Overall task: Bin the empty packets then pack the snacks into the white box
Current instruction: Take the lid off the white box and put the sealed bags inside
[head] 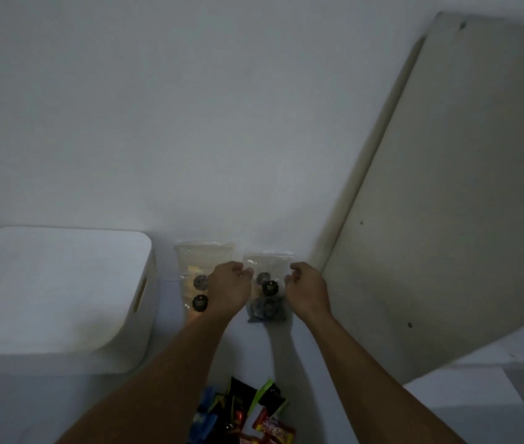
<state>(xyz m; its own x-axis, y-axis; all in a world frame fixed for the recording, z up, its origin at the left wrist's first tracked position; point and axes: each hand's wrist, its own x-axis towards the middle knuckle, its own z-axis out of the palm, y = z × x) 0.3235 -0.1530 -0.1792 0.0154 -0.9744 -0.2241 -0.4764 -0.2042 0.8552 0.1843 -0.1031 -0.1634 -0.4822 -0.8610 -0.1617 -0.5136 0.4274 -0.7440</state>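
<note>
arms outstretched | left hand (228,288) + right hand (307,291): fingers curled, pinching clear packet (267,264) sides

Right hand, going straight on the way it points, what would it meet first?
Probably the right clear packet, whose right edge lies just ahead of the right hand; blur hides whether its fingers touch it.

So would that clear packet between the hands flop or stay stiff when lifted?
Probably floppy: the clear packet looks like thin film, propped against the wall. Likely bottom-heavy, since dark contents sit low while its top looks empty. Maybe slippery, being smooth plastic.
</note>
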